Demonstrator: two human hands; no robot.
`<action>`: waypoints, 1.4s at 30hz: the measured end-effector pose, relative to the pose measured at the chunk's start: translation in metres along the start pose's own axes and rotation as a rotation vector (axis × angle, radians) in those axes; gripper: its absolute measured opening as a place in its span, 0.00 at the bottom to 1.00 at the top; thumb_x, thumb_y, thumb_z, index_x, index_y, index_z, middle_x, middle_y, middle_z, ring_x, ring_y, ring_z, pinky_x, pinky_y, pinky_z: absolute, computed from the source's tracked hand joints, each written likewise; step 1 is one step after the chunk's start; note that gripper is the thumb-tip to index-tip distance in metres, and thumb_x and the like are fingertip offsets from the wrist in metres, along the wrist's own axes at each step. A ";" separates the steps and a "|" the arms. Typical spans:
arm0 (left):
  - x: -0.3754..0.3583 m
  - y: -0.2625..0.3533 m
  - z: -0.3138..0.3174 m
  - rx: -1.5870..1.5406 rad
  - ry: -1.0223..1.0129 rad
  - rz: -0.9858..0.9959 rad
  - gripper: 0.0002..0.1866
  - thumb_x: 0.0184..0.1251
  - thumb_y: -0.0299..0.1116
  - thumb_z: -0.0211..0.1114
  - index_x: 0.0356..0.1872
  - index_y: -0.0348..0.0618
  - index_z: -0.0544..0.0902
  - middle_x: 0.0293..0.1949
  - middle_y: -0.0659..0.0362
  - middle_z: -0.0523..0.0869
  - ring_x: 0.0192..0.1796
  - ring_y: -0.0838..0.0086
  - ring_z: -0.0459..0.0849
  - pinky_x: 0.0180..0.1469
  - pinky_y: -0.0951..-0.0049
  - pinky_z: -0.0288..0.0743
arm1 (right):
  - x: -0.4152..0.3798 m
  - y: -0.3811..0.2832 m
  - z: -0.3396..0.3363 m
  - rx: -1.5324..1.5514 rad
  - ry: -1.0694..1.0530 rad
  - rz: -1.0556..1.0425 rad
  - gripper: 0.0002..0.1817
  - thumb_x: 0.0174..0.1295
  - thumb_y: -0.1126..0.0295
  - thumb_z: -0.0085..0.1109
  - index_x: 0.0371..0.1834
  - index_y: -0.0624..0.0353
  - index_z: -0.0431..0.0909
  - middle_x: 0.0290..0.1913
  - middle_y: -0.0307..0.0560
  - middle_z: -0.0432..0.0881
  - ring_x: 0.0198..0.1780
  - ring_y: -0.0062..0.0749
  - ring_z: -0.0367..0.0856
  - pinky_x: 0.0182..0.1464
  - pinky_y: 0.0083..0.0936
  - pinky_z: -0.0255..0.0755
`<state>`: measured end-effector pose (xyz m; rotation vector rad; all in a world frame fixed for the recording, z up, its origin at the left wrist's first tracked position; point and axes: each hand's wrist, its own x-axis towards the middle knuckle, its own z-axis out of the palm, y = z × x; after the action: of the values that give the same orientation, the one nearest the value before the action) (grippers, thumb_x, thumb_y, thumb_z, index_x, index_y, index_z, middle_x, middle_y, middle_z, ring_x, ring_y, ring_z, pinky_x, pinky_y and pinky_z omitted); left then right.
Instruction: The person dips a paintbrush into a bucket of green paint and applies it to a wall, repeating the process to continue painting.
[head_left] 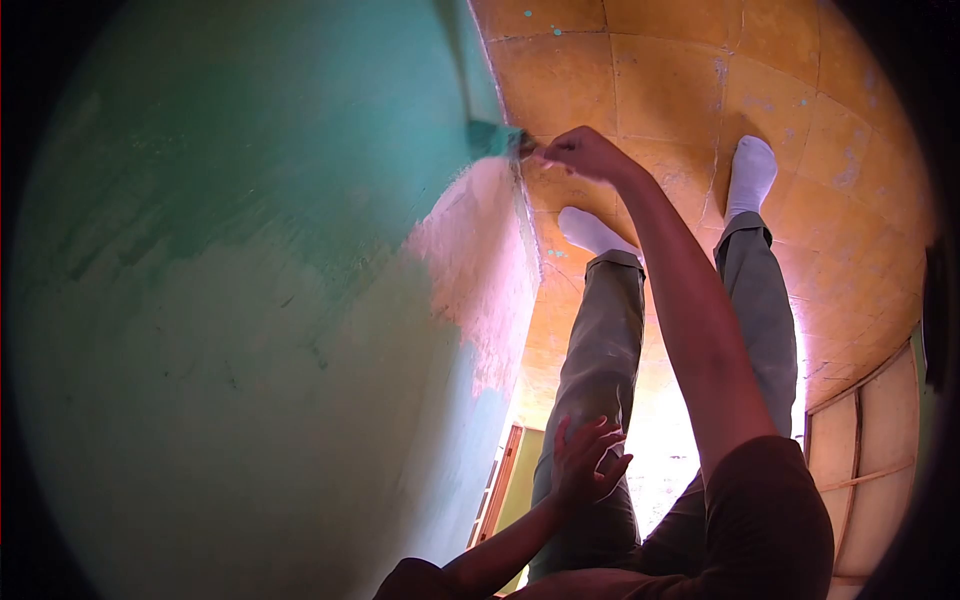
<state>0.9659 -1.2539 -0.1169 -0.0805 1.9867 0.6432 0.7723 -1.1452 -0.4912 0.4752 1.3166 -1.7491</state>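
My right hand (588, 157) is closed around the handle of a paintbrush (500, 140). The brush's bristles are coated in green paint and press against the wall (300, 150) close to where it meets the floor. Fresh green covers the wall's far part, while a bare pinkish-white patch (475, 240) lies just beside the brush. Over my trouser leg (598, 350), my left hand (590, 460) hangs with fingers spread and nothing in it.
Orange-brown floor tiles (670, 80) with spots of paint run along the wall. My feet in white socks (752, 170) stand on them. Behind me are a bright opening, a brown frame (497, 485) and a panelled surface (885, 420) at the right.
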 end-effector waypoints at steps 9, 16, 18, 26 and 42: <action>-0.002 -0.002 0.001 -0.004 0.018 0.013 0.15 0.55 0.41 0.73 0.43 0.51 0.84 0.47 0.63 0.86 0.59 0.68 0.80 0.72 0.49 0.49 | -0.058 -0.131 0.043 -0.513 0.130 0.132 0.26 0.66 0.47 0.53 0.36 0.62 0.83 0.33 0.54 0.84 0.38 0.45 0.84 0.40 0.43 0.74; -0.002 -0.003 0.001 -0.008 0.033 0.014 0.16 0.55 0.41 0.73 0.43 0.51 0.84 0.48 0.63 0.86 0.59 0.68 0.80 0.72 0.49 0.47 | -0.088 -0.146 0.005 -0.057 -0.133 -0.227 0.24 0.68 0.51 0.56 0.30 0.63 0.84 0.16 0.35 0.70 0.18 0.18 0.59 0.22 0.24 0.53; -0.003 -0.003 0.001 0.000 0.020 0.005 0.16 0.55 0.42 0.73 0.43 0.51 0.84 0.48 0.63 0.86 0.60 0.68 0.80 0.73 0.49 0.47 | -0.056 -0.124 -0.006 0.080 -0.191 -0.178 0.23 0.67 0.50 0.57 0.31 0.61 0.85 0.16 0.31 0.67 0.17 0.14 0.54 0.20 0.21 0.48; -0.003 -0.003 0.001 0.000 -0.008 0.020 0.16 0.55 0.42 0.73 0.44 0.51 0.83 0.50 0.63 0.85 0.60 0.68 0.79 0.73 0.48 0.45 | 0.028 -0.062 -0.025 -0.484 0.188 0.088 0.25 0.64 0.46 0.57 0.32 0.61 0.84 0.26 0.48 0.82 0.26 0.33 0.76 0.31 0.34 0.69; -0.003 -0.002 0.004 0.046 -0.005 0.016 0.16 0.56 0.42 0.73 0.44 0.51 0.83 0.49 0.63 0.85 0.60 0.69 0.79 0.73 0.48 0.45 | -0.049 -0.093 0.013 -0.092 0.064 -0.365 0.16 0.68 0.56 0.57 0.43 0.59 0.83 0.21 0.37 0.72 0.26 0.21 0.67 0.30 0.24 0.62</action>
<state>0.9709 -1.2541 -0.1166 -0.0351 1.9982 0.6067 0.7261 -1.1314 -0.3965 0.2502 1.5993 -1.9684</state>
